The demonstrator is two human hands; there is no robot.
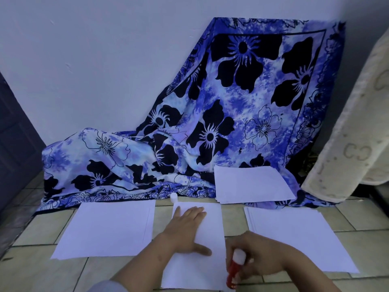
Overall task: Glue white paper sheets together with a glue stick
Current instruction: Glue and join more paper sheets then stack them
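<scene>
Down on a tiled floor (42, 270), before a blue flowered cloth (210, 102) draped against a white wall (84, 60).

Pressing the middle sheet (210, 228) flat with the left hand (185, 230): palm down on the paper, fingers straight and pointing away, thumb stretched out to the right.

Gripping a glue stick (233, 268) in the right hand (259, 256), fingers curled round it, just at the sheet's lower right edge. White end up, red body slanting down and to the left. Cannot tell whether touching the paper.

Lying lengthwise between two other piles, the middle sheet: left stack (109, 226) just beside it, with the edges close. Right stack (294, 234) a little apart, partly under the right wrist. Back stack (250, 182) farther off, resting on the cloth's lower edge, above the gap between the middle sheet and right stack.

Standing near the sheet's far left corner, at the cloth's hem: a small white cap (173, 196).

At the far right, leaning over the cloth, a cream patterned rug (357, 123). At the far left, a dark door (12, 144).
</scene>
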